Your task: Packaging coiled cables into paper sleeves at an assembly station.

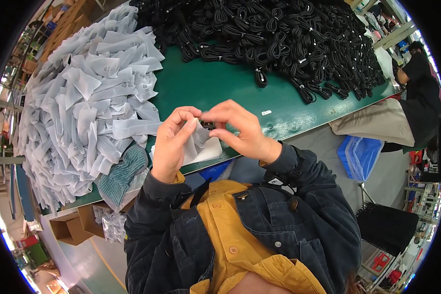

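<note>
Near the table's front edge, my left hand (pixel 173 142) pinches the top of a frosted plastic bag (pixel 195 139) between thumb and fingers. My right hand (pixel 242 128) is curled close at the bag's top, its fingertips slightly blurred. A small dark bit shows between its thumb and fingers; what it is I cannot make out. Under the bag lies a white flat sheet or bag (pixel 208 151). To the left rises a big heap of the same frosted bags (pixel 90 98). Coiled black cables (pixel 274 39) are piled across the far side.
The green table (pixel 201 83) carries both heaps and a small white label (pixel 266 112). A teal knitted cloth (pixel 124 174) hangs at the left front edge. Cardboard boxes (pixel 71 228) stand below. On the right are a blue lined bin (pixel 360 157) and a seated co-worker (pixel 416 98).
</note>
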### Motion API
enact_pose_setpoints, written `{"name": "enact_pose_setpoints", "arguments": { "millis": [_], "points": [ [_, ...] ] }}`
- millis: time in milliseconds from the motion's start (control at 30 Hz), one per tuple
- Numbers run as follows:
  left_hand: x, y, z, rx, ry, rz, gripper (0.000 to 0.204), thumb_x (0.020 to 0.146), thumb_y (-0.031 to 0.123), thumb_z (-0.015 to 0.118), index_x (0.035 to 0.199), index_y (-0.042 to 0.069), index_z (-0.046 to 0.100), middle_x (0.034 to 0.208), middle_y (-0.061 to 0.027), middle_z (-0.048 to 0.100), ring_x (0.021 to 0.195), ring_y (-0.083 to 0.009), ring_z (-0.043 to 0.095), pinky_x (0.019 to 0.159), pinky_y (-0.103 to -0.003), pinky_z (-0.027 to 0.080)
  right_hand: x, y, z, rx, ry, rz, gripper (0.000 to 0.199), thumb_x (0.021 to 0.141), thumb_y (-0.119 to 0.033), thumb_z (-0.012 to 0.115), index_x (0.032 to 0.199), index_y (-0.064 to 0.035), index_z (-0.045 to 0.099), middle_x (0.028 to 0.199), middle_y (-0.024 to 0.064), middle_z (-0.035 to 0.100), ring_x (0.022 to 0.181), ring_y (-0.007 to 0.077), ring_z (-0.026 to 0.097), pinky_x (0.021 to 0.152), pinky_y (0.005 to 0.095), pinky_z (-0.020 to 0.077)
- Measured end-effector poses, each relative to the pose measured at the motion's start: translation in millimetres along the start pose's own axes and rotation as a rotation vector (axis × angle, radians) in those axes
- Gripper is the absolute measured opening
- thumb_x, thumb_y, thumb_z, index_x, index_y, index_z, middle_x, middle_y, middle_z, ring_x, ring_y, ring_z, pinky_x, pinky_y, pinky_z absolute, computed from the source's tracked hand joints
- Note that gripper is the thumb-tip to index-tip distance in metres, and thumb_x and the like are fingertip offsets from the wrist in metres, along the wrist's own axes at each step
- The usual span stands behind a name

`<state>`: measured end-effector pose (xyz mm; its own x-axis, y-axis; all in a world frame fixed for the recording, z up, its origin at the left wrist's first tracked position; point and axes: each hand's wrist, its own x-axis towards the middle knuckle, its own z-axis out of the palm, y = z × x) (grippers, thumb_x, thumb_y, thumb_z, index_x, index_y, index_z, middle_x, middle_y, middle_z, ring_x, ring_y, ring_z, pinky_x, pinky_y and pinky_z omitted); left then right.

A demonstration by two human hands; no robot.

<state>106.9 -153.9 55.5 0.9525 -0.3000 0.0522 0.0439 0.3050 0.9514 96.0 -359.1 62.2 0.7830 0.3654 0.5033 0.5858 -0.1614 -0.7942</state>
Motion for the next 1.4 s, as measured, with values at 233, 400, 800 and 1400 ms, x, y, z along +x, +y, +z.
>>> {"name": "enact_pose_setpoints", "arguments": {
  "millis": [233,400,800,1400],
  "points": [
    [2.6,-5.7,-0.6,-0.632,-0.08,-0.241,0.02,0.1,0.012,0.05,0.11,-0.005,0.056,0.112,-0.0138,0.062,0.1,-0.022,0.063,0.09,-0.034,0.052,1.0,-10.9,17.3,0.147,0.042,-0.021,0.03,0.081,0.007,0.073,0.111,0.0009,0.068,0.124,0.0159,0.059,0.095,0.0212,0.063,0.079,0.0295,0.0558],
    [1.5,-2.7,0.3,-0.655,-0.056,-0.289,0.017,0.1,0.011,0.052,0.105,-0.004,0.06,0.119,-0.0132,0.061,0.102,-0.0194,0.062,0.09,-0.033,0.054,-1.3,-6.3,22.5,-0.081,0.148,-0.253,0.026,0.082,0.007,0.071,0.107,0.0015,0.068,0.117,0.014,0.061,0.095,0.0194,0.064,0.083,0.0313,0.0576],
    [0.1,7.8,-3.9,-0.439,-0.107,-0.219,0.022,0.099,0.017,0.057,0.107,-0.003,0.062,0.114,-0.0119,0.062,0.108,-0.0204,0.058,0.093,-0.035,0.046,7.2,-28.4,2.6,0.765,0.178,0.446,0.005,0.091,0.001,0.064,0.095,0.0015,0.062,0.107,0.0124,0.061,0.08,0.016,0.062,0.071,0.0269,0.0514],
    [-34.7,-47.5,1.2,1.015,-0.086,0.425,0.023,0.081,0.005,0.074,0.102,0.004,0.064,0.102,-0.0103,0.059,0.082,-0.0283,0.062,0.069,-0.036,0.051,21.7,105.3,-120.4,-0.89,0.492,0.233,0.015,0.09,-0.008,0.065,0.104,-0.0058,0.058,0.095,0.0149,0.062,0.075,0.0247,0.064,0.067,0.035,0.0525]
  ]
}}
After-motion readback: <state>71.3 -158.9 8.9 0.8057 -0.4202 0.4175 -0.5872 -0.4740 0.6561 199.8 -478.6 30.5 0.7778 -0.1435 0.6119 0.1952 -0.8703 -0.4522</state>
